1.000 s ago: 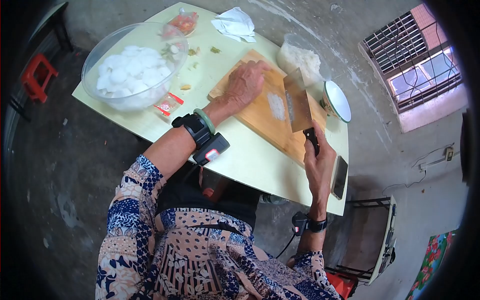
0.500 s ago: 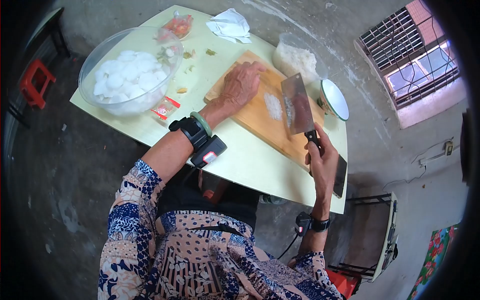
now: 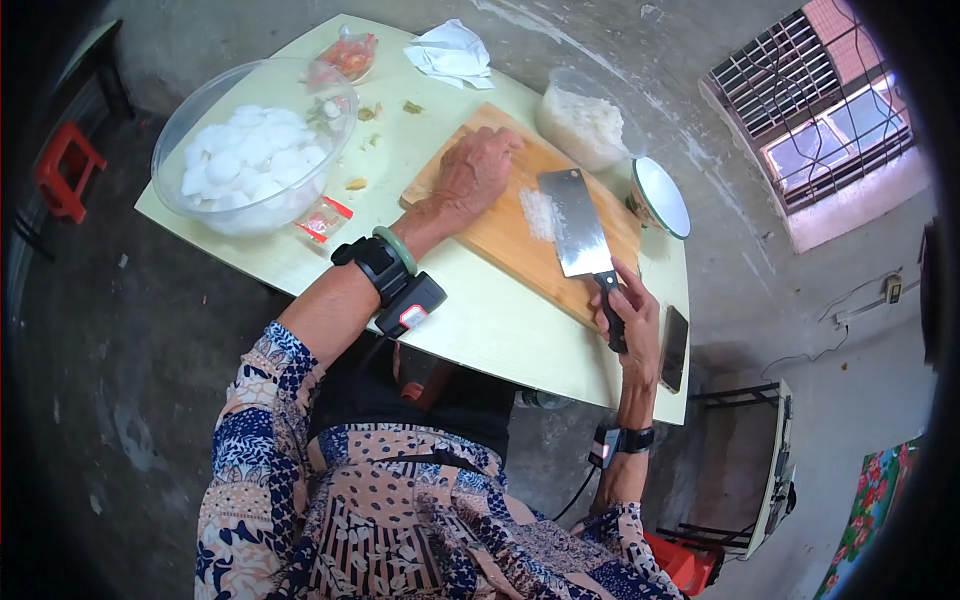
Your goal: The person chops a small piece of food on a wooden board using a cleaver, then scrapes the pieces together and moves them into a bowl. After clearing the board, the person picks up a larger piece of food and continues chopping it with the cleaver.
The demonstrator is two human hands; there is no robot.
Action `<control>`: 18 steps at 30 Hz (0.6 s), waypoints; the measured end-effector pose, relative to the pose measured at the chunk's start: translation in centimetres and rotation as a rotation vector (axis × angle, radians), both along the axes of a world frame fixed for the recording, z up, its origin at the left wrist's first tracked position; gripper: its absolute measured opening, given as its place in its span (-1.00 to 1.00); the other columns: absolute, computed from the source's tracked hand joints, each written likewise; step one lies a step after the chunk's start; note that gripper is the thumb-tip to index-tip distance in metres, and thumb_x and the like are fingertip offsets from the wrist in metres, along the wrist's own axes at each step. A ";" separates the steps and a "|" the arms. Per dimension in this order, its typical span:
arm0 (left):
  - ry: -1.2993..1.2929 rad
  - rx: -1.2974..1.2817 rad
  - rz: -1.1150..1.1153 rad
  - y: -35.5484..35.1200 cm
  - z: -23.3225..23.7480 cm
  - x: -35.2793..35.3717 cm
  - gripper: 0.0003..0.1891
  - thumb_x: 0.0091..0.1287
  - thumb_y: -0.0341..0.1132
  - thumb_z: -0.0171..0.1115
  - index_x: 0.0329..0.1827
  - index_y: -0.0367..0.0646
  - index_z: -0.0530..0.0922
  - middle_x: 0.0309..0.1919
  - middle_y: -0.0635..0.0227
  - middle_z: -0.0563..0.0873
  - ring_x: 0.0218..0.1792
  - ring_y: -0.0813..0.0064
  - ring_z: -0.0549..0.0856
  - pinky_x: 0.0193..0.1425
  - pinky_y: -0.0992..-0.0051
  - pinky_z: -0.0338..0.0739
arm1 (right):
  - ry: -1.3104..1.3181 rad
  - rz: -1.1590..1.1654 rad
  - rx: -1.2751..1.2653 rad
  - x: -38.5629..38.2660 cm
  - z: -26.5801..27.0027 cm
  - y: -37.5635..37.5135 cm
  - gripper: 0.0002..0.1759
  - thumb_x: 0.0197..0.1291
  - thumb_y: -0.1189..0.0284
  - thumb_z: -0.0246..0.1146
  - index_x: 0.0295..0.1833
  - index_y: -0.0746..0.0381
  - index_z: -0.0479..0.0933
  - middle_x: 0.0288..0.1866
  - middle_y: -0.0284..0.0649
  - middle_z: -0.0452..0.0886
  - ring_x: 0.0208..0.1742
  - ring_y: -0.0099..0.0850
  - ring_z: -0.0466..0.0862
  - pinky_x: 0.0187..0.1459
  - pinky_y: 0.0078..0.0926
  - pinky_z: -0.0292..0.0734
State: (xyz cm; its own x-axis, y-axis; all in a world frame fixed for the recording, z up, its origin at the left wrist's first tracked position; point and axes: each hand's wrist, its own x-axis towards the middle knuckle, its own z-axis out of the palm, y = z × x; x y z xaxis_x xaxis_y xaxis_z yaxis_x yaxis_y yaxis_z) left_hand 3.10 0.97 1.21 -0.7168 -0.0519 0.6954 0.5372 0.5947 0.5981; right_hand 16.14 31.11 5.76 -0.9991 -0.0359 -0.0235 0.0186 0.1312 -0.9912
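Right now the white minced pile (image 3: 537, 212) sits near the middle of the board (image 3: 520, 275), and everything turns on how it lies between our two hands.

Our left hand (image 3: 470, 175) rests palm down on the board's 10 o'clock end. Its fingers (image 3: 503, 138) are stretched out flat and close together, gripping nothing. From that hand the pile lies at about 4 o'clock, near but apart from it.

Our right hand (image 3: 625, 320) is wrapped tight around the dark handle of the cleaver (image 3: 572, 235), fingers fully curled on it. The hand is off the board's 5 o'clock edge, above the table (image 3: 480, 320). The cleaver's long axis runs from 11 o'clock at the blade's far end to 5 o'clock at the handle. Its broad face is turned up towards us, so the blade is laid over rather than standing on edge. Its left edge is just beside the pile, at the pile's 3 o'clock side. We cannot tell whether steel and mince touch.

The left hand is the nearer of the two hands to the pile, while the right reaches it only through the blade.

Beyond the board, a tub (image 3: 580, 125) stands at 12 o'clock, a big bowl (image 3: 158, 160) at 9 o'clock and a phone (image 3: 673, 348) by our right wrist.
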 end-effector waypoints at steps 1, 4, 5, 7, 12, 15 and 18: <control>-0.026 -0.017 0.010 -0.1 0.0 0.0 -0.74 0.37 -0.47 0.15 0.10 -0.11 0.62 -0.20 0.11 0.70 -0.07 0.03 0.71 0.10 0.05 0.61 | 0.003 0.010 -0.010 -0.1 0.0 -0.5 -0.33 0.42 0.52 0.29 0.60 0.40 0.37 -0.26 -0.11 0.72 -0.54 -0.54 0.60 -0.60 -0.62 0.39; -0.054 -0.024 0.020 -0.2 0.2 0.0 -0.74 0.38 -0.48 0.14 0.10 -0.10 0.61 -0.18 0.11 0.70 -0.07 0.03 0.71 0.09 0.06 0.61 | 0.011 0.012 -0.008 0.2 0.5 -1.6 -0.34 0.42 0.53 0.30 0.59 0.39 0.39 -0.25 -0.13 0.72 -0.54 -0.54 0.59 -0.59 -0.61 0.37; -0.054 -0.024 0.024 -0.3 0.2 -0.1 -0.74 0.38 -0.48 0.14 0.10 -0.10 0.61 -0.18 0.11 0.70 -0.07 0.03 0.71 0.09 0.06 0.61 | 0.043 0.010 0.061 0.5 1.0 -1.9 -0.34 0.42 0.53 0.29 0.60 0.37 0.39 -0.25 -0.15 0.72 -0.52 -0.55 0.59 -0.56 -0.60 0.38; -0.031 0.005 0.018 -0.3 0.2 0.0 -0.74 0.40 -0.48 0.15 0.11 -0.10 0.61 -0.17 0.11 0.70 -0.06 0.03 0.71 0.09 0.06 0.61 | 0.073 0.010 0.134 1.3 1.7 -2.8 -0.34 0.43 0.54 0.29 0.61 0.34 0.39 -0.25 -0.17 0.72 -0.51 -0.57 0.59 -0.53 -0.58 0.39; 0.012 0.009 0.024 -0.2 0.0 -0.2 -0.73 0.40 -0.48 0.17 0.13 -0.10 0.61 -0.17 0.12 0.70 -0.06 0.03 0.72 0.09 0.07 0.62 | 0.741 0.094 1.008 2.3 2.4 -5.4 -0.38 0.41 0.62 0.25 0.58 0.20 0.44 -0.20 -0.07 0.69 -0.39 -0.23 0.68 -0.34 -0.29 0.55; 0.014 0.007 0.031 -0.2 0.0 -0.1 -0.72 0.40 -0.48 0.18 0.15 -0.08 0.60 -0.17 0.12 0.70 -0.05 0.03 0.72 0.09 0.07 0.62 | 0.670 0.101 1.150 3.6 3.9 -7.0 -0.33 0.37 0.66 0.25 0.58 0.17 0.41 -0.20 -0.04 0.61 -0.35 -0.05 0.67 -0.34 -0.11 0.57; 0.011 0.012 0.039 -0.2 0.4 -0.1 -0.69 0.40 -0.48 0.18 0.18 -0.08 0.59 -0.18 0.11 0.70 -0.05 0.01 0.72 0.09 0.07 0.62 | 0.654 0.112 1.231 4.1 4.6 -7.6 -0.31 0.37 0.67 0.24 0.60 0.16 0.38 -0.23 -0.05 0.59 -0.37 -0.06 0.67 -0.37 -0.07 0.55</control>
State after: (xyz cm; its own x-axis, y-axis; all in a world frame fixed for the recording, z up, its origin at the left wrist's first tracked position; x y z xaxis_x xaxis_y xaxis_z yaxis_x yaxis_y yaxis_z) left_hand 3.01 0.73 1.57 -0.7065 -0.0882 0.7022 0.5204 0.6078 0.5998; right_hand 20.20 23.55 10.32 -0.8344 -0.4129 0.3651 -0.4652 0.8828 -0.0649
